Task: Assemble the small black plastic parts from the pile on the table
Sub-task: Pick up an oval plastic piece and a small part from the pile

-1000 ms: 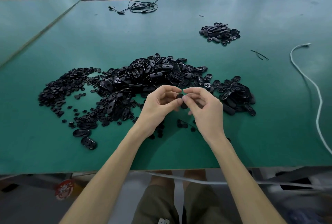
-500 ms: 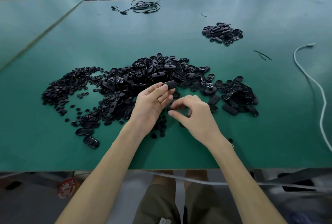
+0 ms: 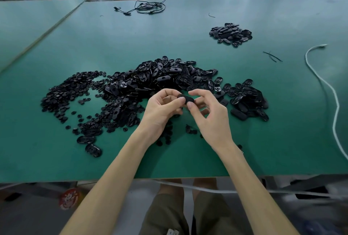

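A big pile of black oval plastic shells point(image 3: 165, 76) lies in the middle of the green table point(image 3: 282, 121), with a spread of tiny round black parts point(image 3: 71, 91) to its left. Just in front of the pile, my left hand point(image 3: 162, 110) and my right hand point(image 3: 209, 116) meet above the table. Both pinch one black oval part point(image 3: 185, 98) between thumbs and fingertips. Whether a small round piece sits under it is hidden by the fingers.
A smaller heap of black oval parts point(image 3: 230, 34) lies at the back right. A white cord point(image 3: 327, 91) curves down the right side. A black cable bundle point(image 3: 148, 7) rests at the far edge. Two loose oval shells point(image 3: 88, 142) lie front left.
Half a second ago my left hand held the oval part alone and my right hand was down by the table; now the right hand has come up and both grip the part.
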Demonstrator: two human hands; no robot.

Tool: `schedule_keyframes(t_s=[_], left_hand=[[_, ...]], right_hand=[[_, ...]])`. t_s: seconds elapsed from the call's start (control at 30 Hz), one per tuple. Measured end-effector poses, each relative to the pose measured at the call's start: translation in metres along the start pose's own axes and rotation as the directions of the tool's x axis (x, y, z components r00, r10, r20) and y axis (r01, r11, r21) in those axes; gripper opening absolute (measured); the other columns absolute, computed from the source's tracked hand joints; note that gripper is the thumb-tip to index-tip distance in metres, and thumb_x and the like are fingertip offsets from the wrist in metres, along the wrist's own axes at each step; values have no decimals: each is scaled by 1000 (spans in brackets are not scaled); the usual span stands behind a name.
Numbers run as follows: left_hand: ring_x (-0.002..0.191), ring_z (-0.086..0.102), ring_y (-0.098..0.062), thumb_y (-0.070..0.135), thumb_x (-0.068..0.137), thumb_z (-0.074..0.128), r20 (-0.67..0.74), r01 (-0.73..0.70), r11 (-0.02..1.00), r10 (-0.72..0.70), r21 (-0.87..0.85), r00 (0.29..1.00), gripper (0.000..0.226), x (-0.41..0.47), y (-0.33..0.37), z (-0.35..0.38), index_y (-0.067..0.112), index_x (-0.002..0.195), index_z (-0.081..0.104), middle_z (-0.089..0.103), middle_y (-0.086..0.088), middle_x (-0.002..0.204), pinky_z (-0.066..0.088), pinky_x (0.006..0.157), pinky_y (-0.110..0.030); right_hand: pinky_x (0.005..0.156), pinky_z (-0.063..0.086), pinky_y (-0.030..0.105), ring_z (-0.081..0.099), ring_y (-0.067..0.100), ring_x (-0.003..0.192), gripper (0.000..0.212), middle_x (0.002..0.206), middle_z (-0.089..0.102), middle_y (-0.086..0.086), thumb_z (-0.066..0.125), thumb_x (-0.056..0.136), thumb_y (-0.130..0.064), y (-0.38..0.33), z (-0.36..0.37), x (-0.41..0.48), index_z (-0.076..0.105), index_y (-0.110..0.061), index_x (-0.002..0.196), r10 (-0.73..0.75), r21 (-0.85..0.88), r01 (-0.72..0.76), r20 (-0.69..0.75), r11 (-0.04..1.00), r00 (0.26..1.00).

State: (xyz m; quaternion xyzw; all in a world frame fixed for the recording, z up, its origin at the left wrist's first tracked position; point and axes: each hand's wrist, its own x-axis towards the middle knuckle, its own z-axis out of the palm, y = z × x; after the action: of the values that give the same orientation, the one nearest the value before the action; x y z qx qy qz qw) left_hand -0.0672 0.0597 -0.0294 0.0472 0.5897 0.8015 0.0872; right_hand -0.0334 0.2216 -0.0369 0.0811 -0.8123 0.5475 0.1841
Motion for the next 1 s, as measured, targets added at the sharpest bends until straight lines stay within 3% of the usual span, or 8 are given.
schedule_keyframes(t_s=[0.2,0.33,0.4,0.5,0.67,0.8,0.9,1.0], left_hand=[[94,72,-21,7,101,65,-13,-38,999,38,13,999,14,-1,-1,3,2,113,68,74,-13,103,59,78,-30],[95,73,-21,4,104,59,-22,-23,999,24,25,999,16,0,-1,3,-1,117,67,74,-13,108,59,76,-27],[96,72,-22,2,103,58,-4,-24,998,24,54,1000,16,-1,-1,2,-1,117,67,74,-13,108,59,77,-28],[97,72,-23,-1,103,58,7,-26,997,26,72,1000,17,-3,-1,2,-2,117,67,74,-14,109,58,78,-29],[97,72,-23,-4,102,58,1,-24,997,24,70,1000,19,-2,1,2,-5,119,66,74,-16,109,58,78,-29],[97,72,-22,-4,102,57,11,-22,997,21,79,1000,20,-3,1,2,-6,120,65,74,-15,109,59,78,-29],[96,72,-22,-5,102,57,14,-22,996,21,81,1000,20,-3,1,2,-5,120,65,75,-14,108,59,78,-29],[96,72,-22,-4,101,57,18,-21,997,19,77,1000,19,-2,1,1,-3,118,66,75,-14,108,58,78,-29]], right_hand=[[69,57,34,70,14,85,13,98,72,-12,67,100,-11,-4,-2,1,73,-22,104,-2,14,4,-155,1000,988],[76,59,42,70,13,90,24,111,69,-6,56,104,-10,-3,-9,3,65,-22,123,221,205,-142,-443,968,869],[83,60,37,68,16,103,39,127,60,-1,54,104,-8,-2,-13,5,53,-20,141,324,279,-203,-509,938,798],[74,53,15,68,19,108,62,144,49,4,51,102,-4,1,-15,6,32,-17,159,384,313,-251,-498,916,777],[61,49,16,72,17,102,74,148,51,0,48,99,3,2,-14,6,23,-23,164,393,304,-277,-444,911,805],[81,56,28,66,6,113,73,150,46,-3,50,99,3,-1,-12,6,26,-24,163,364,257,-270,-463,928,808],[89,52,16,59,-12,115,73,143,45,-21,50,100,2,-1,-13,6,25,-21,164,366,257,-271,-483,928,796],[102,50,22,55,-5,127,67,149,50,-11,47,99,4,-1,-14,6,32,-18,161,351,216,-279,-490,936,797]])
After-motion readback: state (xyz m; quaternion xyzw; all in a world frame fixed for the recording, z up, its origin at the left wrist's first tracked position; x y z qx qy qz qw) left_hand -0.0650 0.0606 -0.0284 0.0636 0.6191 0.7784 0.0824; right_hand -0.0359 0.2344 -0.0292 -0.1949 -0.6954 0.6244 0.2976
